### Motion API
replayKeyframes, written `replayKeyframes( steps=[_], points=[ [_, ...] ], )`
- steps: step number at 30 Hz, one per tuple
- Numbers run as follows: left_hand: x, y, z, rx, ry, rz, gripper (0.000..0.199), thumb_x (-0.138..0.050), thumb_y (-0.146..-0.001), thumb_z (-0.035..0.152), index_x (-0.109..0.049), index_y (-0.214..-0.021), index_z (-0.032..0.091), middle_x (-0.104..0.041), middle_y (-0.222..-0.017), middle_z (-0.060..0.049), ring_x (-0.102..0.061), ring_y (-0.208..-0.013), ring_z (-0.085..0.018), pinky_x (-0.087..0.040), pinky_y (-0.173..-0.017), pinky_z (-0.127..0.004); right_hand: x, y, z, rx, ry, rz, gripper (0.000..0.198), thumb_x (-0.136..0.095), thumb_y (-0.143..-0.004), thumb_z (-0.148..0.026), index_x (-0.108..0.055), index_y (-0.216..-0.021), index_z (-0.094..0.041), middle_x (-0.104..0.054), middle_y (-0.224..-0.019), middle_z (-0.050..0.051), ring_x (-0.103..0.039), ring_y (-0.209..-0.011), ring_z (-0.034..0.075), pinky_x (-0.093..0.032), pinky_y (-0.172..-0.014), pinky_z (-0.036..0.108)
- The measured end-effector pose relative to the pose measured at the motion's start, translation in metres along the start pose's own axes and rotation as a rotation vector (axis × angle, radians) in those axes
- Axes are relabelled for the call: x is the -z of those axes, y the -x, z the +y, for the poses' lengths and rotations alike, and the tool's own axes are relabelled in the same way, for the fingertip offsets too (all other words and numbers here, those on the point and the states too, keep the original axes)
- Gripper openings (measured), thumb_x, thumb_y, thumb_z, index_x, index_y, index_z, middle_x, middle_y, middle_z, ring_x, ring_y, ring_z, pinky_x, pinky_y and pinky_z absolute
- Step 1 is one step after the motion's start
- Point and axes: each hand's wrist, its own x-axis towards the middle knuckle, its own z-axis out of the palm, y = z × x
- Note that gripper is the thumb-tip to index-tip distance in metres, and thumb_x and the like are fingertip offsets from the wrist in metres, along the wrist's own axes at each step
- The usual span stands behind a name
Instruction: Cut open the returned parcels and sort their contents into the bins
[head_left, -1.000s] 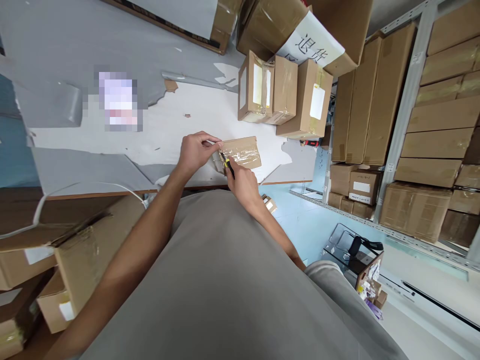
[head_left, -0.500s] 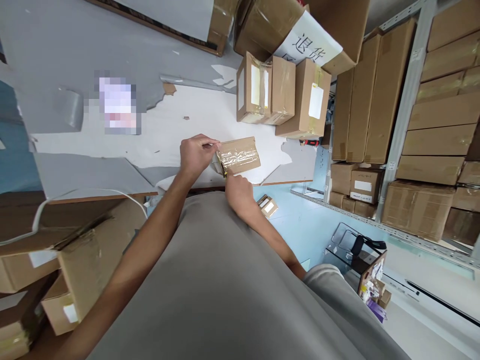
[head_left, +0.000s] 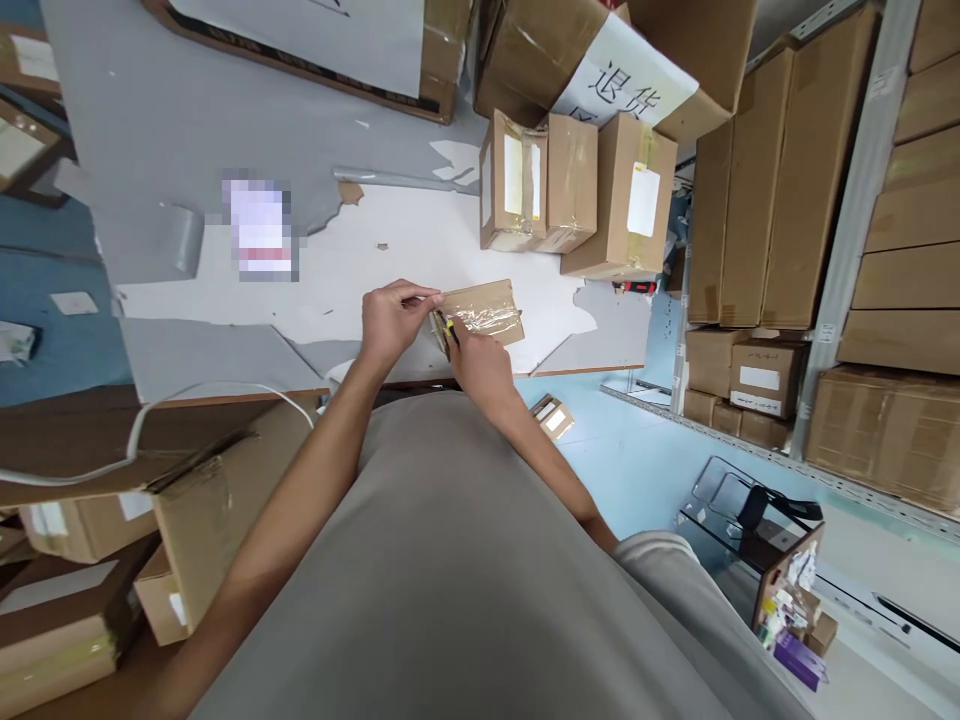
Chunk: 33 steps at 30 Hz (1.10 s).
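Note:
A small, taped cardboard box (head_left: 491, 308) lies on the worktable in front of me, clear tape glinting across its top. My left hand (head_left: 394, 320) pinches its far left corner between thumb and fingers. Wrapped round a slim black-and-yellow box cutter (head_left: 451, 328), my right hand (head_left: 484, 368) is at the box's left end, near side. The cutter's tip meets the box's left edge close to my left fingertips; its blade is too small to make out.
Several labelled cartons (head_left: 517, 185) stand at the table's back right, before a larger box with a handwritten paper sign (head_left: 622, 85). A red-and-black tool (head_left: 636, 287) lies at the right edge. Shelves of boxes (head_left: 787, 190) rise on the right; an open carton (head_left: 225, 500) stands lower left.
My right hand has moved up along the box's left end, bringing the box cutter into clearer view. My left hand keeps its pinch on the corner. The camera view has shifted slightly left.

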Motion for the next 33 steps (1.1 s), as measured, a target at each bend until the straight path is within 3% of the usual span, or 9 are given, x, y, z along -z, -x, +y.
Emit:
replayKeyframes(
  steps=[4, 8, 12, 15, 17, 20, 23, 28, 33],
  points=[
    [0.002, 0.003, 0.004, 0.031, -0.053, 0.039, 0.015, -0.087, -0.099, 0.036, -0.095, -0.103, 0.025, -0.091, -0.107, -0.006, -0.080, -0.091, -0.025, -0.066, -0.089, -0.038, -0.007, -0.006, -0.005, 0.025, -0.035, -0.025, 0.056, -0.037, -0.123, -0.016, -0.054, -0.176, -0.009, -0.087, -0.137, 0.026, -0.085, -0.122, 0.036, -0.063, -0.101, 0.044],
    [0.001, 0.007, 0.009, 0.041, -0.079, 0.081, 0.014, -0.087, -0.097, 0.034, -0.095, -0.100, 0.023, -0.090, -0.103, -0.007, -0.080, -0.090, -0.025, -0.065, -0.088, -0.038, -0.009, 0.012, -0.003, 0.034, -0.042, -0.103, 0.054, -0.033, -0.119, -0.005, -0.063, -0.164, -0.006, -0.087, -0.136, 0.026, -0.086, -0.123, 0.035, -0.065, -0.097, 0.042],
    [0.002, 0.009, 0.009, 0.036, -0.100, 0.097, 0.013, -0.084, -0.098, 0.033, -0.093, -0.098, 0.024, -0.089, -0.103, -0.007, -0.081, -0.092, -0.025, -0.066, -0.089, -0.038, -0.006, 0.030, 0.022, 0.102, -0.020, -0.127, 0.051, -0.041, -0.123, -0.014, -0.058, -0.170, -0.011, -0.089, -0.128, 0.021, -0.087, -0.119, 0.033, -0.066, -0.099, 0.040],
    [0.007, 0.010, 0.009, 0.042, -0.140, 0.072, 0.015, -0.082, -0.101, 0.036, -0.092, -0.103, 0.025, -0.088, -0.107, -0.008, -0.082, -0.096, -0.027, -0.069, -0.093, -0.041, 0.000, 0.030, 0.059, 0.072, -0.126, -0.007, 0.053, -0.039, -0.128, -0.029, -0.050, -0.179, -0.019, -0.088, -0.132, 0.017, -0.086, -0.119, 0.032, -0.065, -0.102, 0.039],
    [0.007, 0.011, 0.014, 0.016, -0.205, 0.078, 0.020, -0.078, -0.104, 0.039, -0.091, -0.113, 0.025, -0.088, -0.115, -0.009, -0.083, -0.104, -0.030, -0.069, -0.100, -0.046, 0.000, 0.021, 0.087, -0.012, -0.232, 0.135, 0.053, -0.035, -0.128, -0.029, -0.053, -0.177, -0.019, -0.083, -0.145, 0.018, -0.083, -0.128, 0.031, -0.064, -0.107, 0.039],
    [-0.008, 0.016, 0.033, -0.133, -0.359, 0.110, 0.030, -0.073, -0.109, 0.042, -0.087, -0.130, 0.025, -0.085, -0.139, -0.012, -0.078, -0.134, -0.036, -0.062, -0.123, -0.057, -0.008, -0.001, 0.123, -0.081, -0.376, 0.289, 0.050, -0.035, -0.126, -0.026, -0.060, -0.169, -0.018, -0.076, -0.157, 0.020, -0.078, -0.140, 0.032, -0.063, -0.113, 0.040],
    [-0.038, 0.024, 0.056, -0.293, -0.467, -0.011, 0.031, -0.067, -0.116, 0.044, -0.083, -0.138, 0.028, -0.080, -0.154, -0.010, -0.064, -0.158, -0.038, -0.047, -0.138, -0.066, -0.024, -0.015, 0.140, -0.039, -0.471, 0.249, 0.044, -0.040, -0.126, -0.027, -0.061, -0.163, -0.019, -0.081, -0.151, 0.018, -0.079, -0.138, 0.032, -0.062, -0.115, 0.041],
    [-0.078, 0.035, 0.059, -0.363, -0.509, -0.174, 0.033, -0.056, -0.122, 0.041, -0.080, -0.142, 0.029, -0.079, -0.155, -0.010, -0.060, -0.165, -0.037, -0.038, -0.145, -0.071, -0.038, -0.009, 0.137, 0.027, -0.483, 0.159, 0.041, -0.043, -0.127, -0.027, -0.061, -0.163, -0.021, -0.083, -0.147, 0.015, -0.082, -0.134, 0.031, -0.062, -0.114, 0.039],
    [-0.079, 0.036, 0.040, -0.375, -0.486, -0.177, 0.039, -0.055, -0.124, 0.049, -0.077, -0.148, 0.028, -0.079, -0.157, -0.012, -0.058, -0.169, -0.037, -0.037, -0.146, -0.070, -0.035, -0.010, 0.131, 0.067, -0.463, 0.153, 0.045, -0.042, -0.126, -0.025, -0.060, -0.167, -0.020, -0.079, -0.153, 0.016, -0.078, -0.140, 0.030, -0.062, -0.116, 0.038]
  ],
)
